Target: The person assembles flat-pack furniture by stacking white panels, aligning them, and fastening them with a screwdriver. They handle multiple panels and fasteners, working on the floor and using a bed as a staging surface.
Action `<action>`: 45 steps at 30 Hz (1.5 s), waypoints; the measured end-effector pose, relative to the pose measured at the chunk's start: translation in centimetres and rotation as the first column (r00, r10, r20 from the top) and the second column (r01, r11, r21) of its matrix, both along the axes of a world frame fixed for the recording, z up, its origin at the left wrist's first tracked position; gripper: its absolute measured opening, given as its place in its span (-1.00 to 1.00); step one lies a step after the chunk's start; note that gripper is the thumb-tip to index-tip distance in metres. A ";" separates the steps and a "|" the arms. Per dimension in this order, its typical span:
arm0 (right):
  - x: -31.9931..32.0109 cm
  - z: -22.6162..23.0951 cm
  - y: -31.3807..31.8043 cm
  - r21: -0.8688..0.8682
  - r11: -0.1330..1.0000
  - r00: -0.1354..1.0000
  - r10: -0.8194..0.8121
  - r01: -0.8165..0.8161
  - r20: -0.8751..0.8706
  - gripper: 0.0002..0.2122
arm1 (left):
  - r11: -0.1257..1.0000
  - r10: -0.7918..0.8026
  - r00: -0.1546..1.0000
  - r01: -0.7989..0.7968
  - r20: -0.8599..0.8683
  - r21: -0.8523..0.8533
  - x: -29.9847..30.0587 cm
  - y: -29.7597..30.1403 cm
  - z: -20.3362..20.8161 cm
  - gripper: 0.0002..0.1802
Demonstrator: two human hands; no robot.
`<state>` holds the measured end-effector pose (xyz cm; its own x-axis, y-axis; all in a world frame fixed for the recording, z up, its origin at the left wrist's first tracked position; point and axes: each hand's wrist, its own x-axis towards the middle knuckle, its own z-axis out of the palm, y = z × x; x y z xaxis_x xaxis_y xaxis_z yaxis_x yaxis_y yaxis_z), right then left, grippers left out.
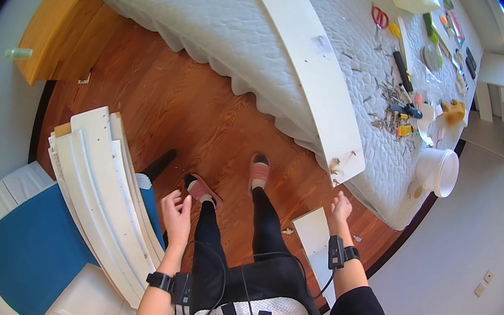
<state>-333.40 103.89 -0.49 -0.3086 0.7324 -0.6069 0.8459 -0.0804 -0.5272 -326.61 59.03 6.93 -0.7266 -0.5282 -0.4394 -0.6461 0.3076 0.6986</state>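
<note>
My left hand (pixel 176 216) hangs over the floor beside a stack of white boards (pixel 107 185), its fingers loosely bent and apart, holding nothing. My right hand (pixel 340 210) is just off the near end of a long white board (pixel 306 46), fingers slightly curled with nothing visible in them. That board lies across a white quilted mattress (pixel 190 4), its end by the mattress edge. Small light-coloured debris (pixel 335 165) sits on this end. Below my right hand, a smaller white panel (pixel 314 236) lies on the floor, partly hidden by my leg and bag.
Red-handled scissors (pixel 380 17), a black-handled tool (pixel 402 71), scattered screws (pixel 387 120) and a white bucket (pixel 438 171) are on the mattress. A wooden cabinet (pixel 57 33) stands far left. A blue-cushioned seat (pixel 36 249) is left of the boards. Wires run from both wrists.
</note>
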 end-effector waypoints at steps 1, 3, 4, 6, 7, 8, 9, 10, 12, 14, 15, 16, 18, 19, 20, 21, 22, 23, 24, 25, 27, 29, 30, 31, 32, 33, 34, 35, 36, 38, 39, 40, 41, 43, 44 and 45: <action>-0.8 -0.3 1.6 0.015 0.999 0.999 0.036 -0.036 0.027 -0.77 | 0.995 0.021 0.999 -0.018 -0.028 0.094 -0.9 1.7 -0.6 -0.64; -3.0 -0.6 3.5 -0.101 0.993 0.998 -0.065 0.064 -0.005 -0.68 | 0.985 -0.009 0.998 -0.002 0.062 0.174 -3.1 4.8 -1.6 -0.62; -4.2 -0.7 4.2 -0.161 0.981 0.993 -0.116 0.112 -0.019 -0.63 | 0.955 0.027 0.996 -0.053 0.090 0.293 -4.4 6.5 -2.3 -0.62; -6.1 -0.7 4.9 -0.363 0.911 0.972 -0.228 0.193 -0.055 -0.56 | 0.851 0.054 0.986 -0.127 0.156 0.509 -7.0 9.3 -3.0 -0.61; -6.8 -0.7 5.0 -0.500 0.839 0.955 -0.288 0.217 -0.070 -0.55 | 0.793 0.038 0.978 -0.153 0.203 0.589 -8.2 10.7 -3.2 -0.61; -7.3 -0.7 4.8 -0.634 0.736 0.929 -0.363 0.237 -0.074 -0.53 | 0.778 0.008 0.976 -0.141 0.215 0.612 -9.7 12.2 -3.5 -0.59; -7.6 -0.4 4.7 -0.614 0.754 0.943 -0.329 0.235 -0.043 -0.54 | 0.749 -0.012 0.979 -0.127 0.204 0.650 -11.1 13.4 -3.5 -0.58; -7.5 -0.2 4.4 -0.607 0.759 0.952 -0.307 0.236 -0.015 -0.55 | 0.728 -0.060 0.975 -0.103 0.212 0.678 -12.6 14.5 -3.9 -0.57; -7.0 0.7 3.3 -0.579 0.793 0.975 -0.219 0.191 0.021 -0.55 | 0.700 -0.126 0.971 -0.058 0.203 0.712 -15.3 16.6 -4.0 -0.53; -5.3 2.2 1.8 -0.674 0.719 0.973 -0.232 0.171 -0.001 -0.56 | 0.657 -0.172 0.963 -0.044 0.206 0.753 -16.9 18.5 -3.6 -0.48; -4.4 3.1 1.0 -0.703 0.694 0.976 -0.219 0.158 0.004 -0.55 | 0.632 -0.183 0.959 -0.053 0.215 0.773 -17.5 19.4 -3.3 -0.46; -3.7 4.1 0.0 -0.739 0.657 0.980 -0.196 0.147 0.021 -0.53 | 0.615 -0.187 0.957 -0.060 0.220 0.786 -17.9 20.0 -2.9 -0.43; -2.1 5.3 -2.4 -0.780 0.603 0.978 -0.201 0.168 0.055 -0.47 | 0.393 -0.192 0.953 -0.144 0.234 0.908 -17.5 20.9 -2.0 -0.38; -1.6 5.7 -3.6 -0.804 0.576 0.982 -0.184 0.148 0.049 -0.43 | 0.310 -0.186 0.959 -0.149 0.213 0.939 -17.0 21.1 -1.5 -0.36; -1.2 6.0 -4.5 -0.801 0.575 0.979 -0.191 0.165 0.064 -0.43 | 0.272 -0.161 0.968 -0.143 0.192 0.951 -16.4 21.1 -1.2 -0.35; -0.9 6.2 -5.4 -0.810 0.560 0.976 -0.209 0.174 0.066 -0.42 | 0.292 -0.179 0.966 -0.131 0.188 0.948 -15.8 21.0 -1.0 -0.34; -0.8 6.2 -5.9 -0.800 0.570 0.975 -0.206 0.189 0.083 -0.42 | 0.289 -0.208 0.964 -0.101 0.166 0.952 -15.2 20.5 -0.9 -0.33; -0.7 6.1 -6.4 -0.801 0.567 0.974 -0.207 0.193 0.089 -0.43 | 0.304 -0.228 0.960 -0.087 0.161 0.949 -14.7 20.2 -0.9 -0.31; -0.6 5.9 -6.8 -0.803 0.564 0.973 -0.214 0.192 0.082 -0.43 | 0.358 -0.222 0.958 -0.094 0.182 0.929 -14.2 19.9 -1.1 -0.32; -0.6 5.8 -7.1 -0.801 0.562 0.973 -0.207 0.205 0.104 -0.43 | 0.373 -0.227 0.958 -0.081 0.175 0.924 -13.8 19.6 -1.4 -0.34; -0.6 5.5 -7.5 -0.793 0.566 0.970 -0.209 0.227 0.128 -0.43 | 0.440 -0.241 0.950 -0.075 0.198 0.895 -13.4 19.3 -2.0 -0.36; -0.6 5.4 -7.5 -0.798 0.563 0.971 -0.214 0.214 0.110 -0.42 | 0.473 -0.245 0.947 -0.071 0.208 0.878 -13.2 19.3 -2.4 -0.40; -0.6 5.3 -7.5 -0.793 0.568 0.969 -0.221 0.220 0.110 -0.42 | 0.491 -0.248 0.945 -0.067 0.213 0.869 -13.2 19.4 -2.5 -0.42; -0.6 5.3 -7.4 -0.791 0.570 0.969 -0.223 0.219 0.108 -0.42 | 0.456 -0.227 0.947 -0.100 0.225 0.884 -13.2 19.5 -2.5 -0.43; -0.6 5.2 -7.3 -0.785 0.577 0.968 -0.227 0.225 0.111 -0.43 | 0.421 -0.207 0.949 -0.132 0.237 0.897 -13.2 19.6 -2.4 -0.44; -0.7 5.2 -7.1 -0.779 0.582 0.966 -0.235 0.232 0.112 -0.43 | 0.388 -0.173 0.952 -0.170 0.253 0.906 -13.3 19.7 -2.3 -0.45; -0.7 5.1 -6.9 -0.782 0.581 0.966 -0.236 0.226 0.104 -0.43 | 0.393 -0.195 0.950 -0.153 0.245 0.907 -13.4 19.9 -2.3 -0.44; -0.8 5.0 -6.7 -0.784 0.580 0.966 -0.239 0.220 0.095 -0.43 | 0.401 -0.202 0.950 -0.143 0.240 0.905 -13.5 20.1 -2.2 -0.44; -0.8 5.0 -6.5 -0.793 0.575 0.968 -0.241 0.203 0.073 -0.43 | 0.420 -0.215 0.944 -0.142 0.250 0.897 -13.6 20.3 -2.2 -0.44; -0.9 4.8 -6.0 -0.791 0.579 0.966 -0.251 0.198 0.058 -0.42 | 0.418 -0.250 0.944 -0.096 0.216 0.903 -13.9 20.7 -2.3 -0.43; -0.9 4.7 -5.9 -0.788 0.583 0.965 -0.256 0.200 0.056 -0.42 | 0.404 -0.260 0.949 -0.062 0.180 0.912 -14.0 21.0 -2.4 -0.42; -1.0 4.6 -5.7 -0.800 0.574 0.961 -0.278 0.172 0.008 -0.43 | 0.425 -0.261 0.944 -0.077 0.204 0.902 -14.1 21.3 -2.5 -0.41; -1.0 4.6 -5.6 -0.806 0.570 0.953 -0.301 0.158 -0.026 -0.44 | 0.426 -0.254 0.946 -0.077 0.200 0.901 -14.1 21.6 -2.5 -0.40; -1.2 4.7 -5.4 -0.817 0.561 0.931 -0.353 0.137 -0.087 -0.46 | 0.408 -0.238 0.950 -0.091 0.203 0.908 -14.1 22.4 -2.4 -0.40; -1.3 4.8 -5.4 -0.820 0.557 0.917 -0.381 0.129 -0.115 -0.48 | 0.386 -0.230 0.951 -0.106 0.207 0.916 -14.0 22.7 -2.4 -0.40; -1.3 5.0 -5.4 -0.829 0.548 0.901 -0.407 0.111 -0.149 -0.49 | 0.365 -0.208 0.954 -0.129 0.216 0.922 -13.9 23.0 -2.2 -0.40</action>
<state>-334.75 98.53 4.53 -0.4515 0.0834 -0.8884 0.5324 -0.7738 -0.3432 -340.50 82.08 4.68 -0.5059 0.3576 -0.7850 -0.8452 -0.3873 0.3683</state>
